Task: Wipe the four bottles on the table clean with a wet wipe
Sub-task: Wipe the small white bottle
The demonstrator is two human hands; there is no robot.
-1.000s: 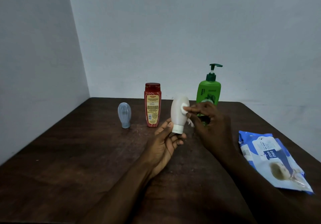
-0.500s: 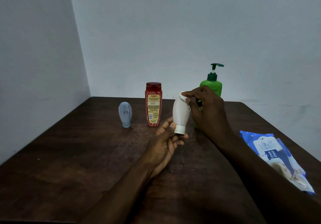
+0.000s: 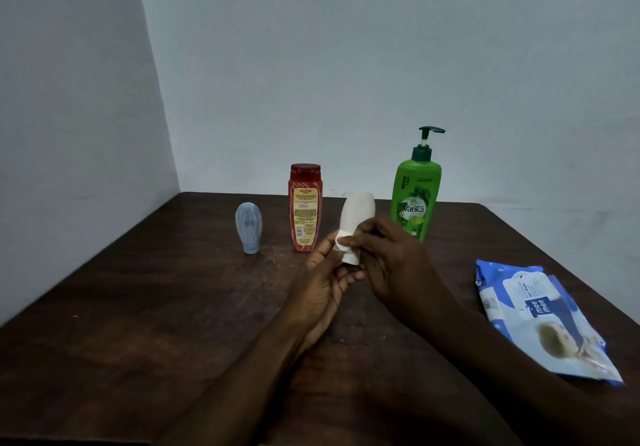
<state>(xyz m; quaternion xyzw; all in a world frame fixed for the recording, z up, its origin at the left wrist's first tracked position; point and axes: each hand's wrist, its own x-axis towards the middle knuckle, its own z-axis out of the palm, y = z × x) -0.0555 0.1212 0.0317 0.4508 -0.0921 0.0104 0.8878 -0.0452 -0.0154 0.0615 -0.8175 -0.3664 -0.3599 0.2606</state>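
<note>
Over the bench (image 3: 138, 307), white bottle (image 3: 358, 211) held cap-down: left hand (image 3: 322, 283) grip clamped round its cap end, right hand (image 3: 394, 265) grip pinching wet wipe (image 3: 341, 243) on the neck. Looks light, smooth plastic, likely slick when wet; best held low, near the cap.

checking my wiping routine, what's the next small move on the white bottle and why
Probably run the wet wipe round the white bottle while the left hand turns it. The right hand presses the wipe low on the bottle, near the end the left hand holds, so only one side there is covered.
</note>
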